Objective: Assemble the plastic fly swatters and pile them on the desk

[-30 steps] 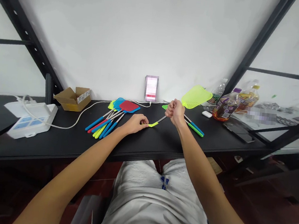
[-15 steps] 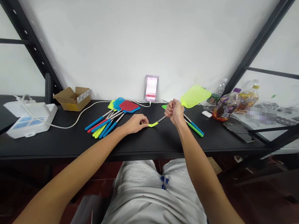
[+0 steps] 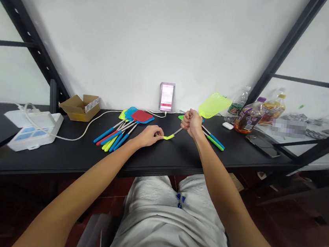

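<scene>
A yellow-green fly swatter (image 3: 215, 105) is held between both hands above the black table. Its mesh head tilts up to the right. My right hand (image 3: 192, 122) is closed in a fist around it just below the head. The fingers of my left hand (image 3: 151, 135) pinch the end of its yellow handle, low over the table. Between the hands a stretch of metal shaft shows. A pile of fly swatters (image 3: 122, 132), with blue, red and yellow handles, lies left of my left hand. Beyond my right forearm lie swatters with blue and green handles (image 3: 214, 140).
On the left are an open cardboard box (image 3: 80, 108) and a white plastic case (image 3: 37, 134) with a cable. A phone (image 3: 166, 97) leans on the wall. Drink bottles (image 3: 249, 115), a small white case (image 3: 227, 125) and a dark phone (image 3: 262, 145) are at right.
Both hands keep their hold on the yellow-green fly swatter and barely move. The view shifts very slightly; everything else stays put.
</scene>
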Demonstrator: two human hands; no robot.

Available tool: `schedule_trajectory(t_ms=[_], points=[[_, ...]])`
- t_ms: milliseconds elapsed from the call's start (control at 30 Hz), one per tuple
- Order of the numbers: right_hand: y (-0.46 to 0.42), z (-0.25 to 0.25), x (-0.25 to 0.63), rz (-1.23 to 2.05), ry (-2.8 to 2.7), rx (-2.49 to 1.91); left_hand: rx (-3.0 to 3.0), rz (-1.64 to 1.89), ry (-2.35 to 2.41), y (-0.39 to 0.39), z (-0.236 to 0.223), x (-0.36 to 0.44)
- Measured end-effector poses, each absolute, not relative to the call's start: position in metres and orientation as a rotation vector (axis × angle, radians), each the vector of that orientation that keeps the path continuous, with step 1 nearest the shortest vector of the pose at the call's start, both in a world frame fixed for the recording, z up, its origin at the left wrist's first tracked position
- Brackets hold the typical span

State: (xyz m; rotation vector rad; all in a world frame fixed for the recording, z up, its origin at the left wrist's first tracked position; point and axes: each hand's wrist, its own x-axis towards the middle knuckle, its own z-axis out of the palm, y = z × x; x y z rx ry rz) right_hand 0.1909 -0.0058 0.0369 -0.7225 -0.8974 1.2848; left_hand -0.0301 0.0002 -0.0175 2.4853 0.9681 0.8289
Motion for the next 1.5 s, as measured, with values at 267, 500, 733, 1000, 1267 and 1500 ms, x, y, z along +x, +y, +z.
schedule_trajectory(t_ms=[267,500,733,1000,1267,1500], points=[[-0.009,0.037,0.197,1.339,-0.838,-0.684,2.532,0.771,0.971,-0.002,-0.016,-0.03],[-0.008,0.033,0.2,1.386,-0.804,-0.536,2.528,0.815,0.964,-0.002,-0.016,-0.03],[-0.007,0.033,0.2,1.339,-0.801,-0.577,2.457,0.918,0.985,-0.004,-0.013,-0.029],[-0.004,0.032,0.206,1.231,-0.715,-0.6,2.513,0.964,1.167,0.002,-0.01,-0.037],[-0.002,0.028,0.202,1.272,-0.674,-0.548,2.572,0.963,1.195,0.004,-0.009,-0.038],[-0.004,0.028,0.203,1.281,-0.648,-0.524,2.584,0.921,1.158,0.003,-0.01,-0.038]])
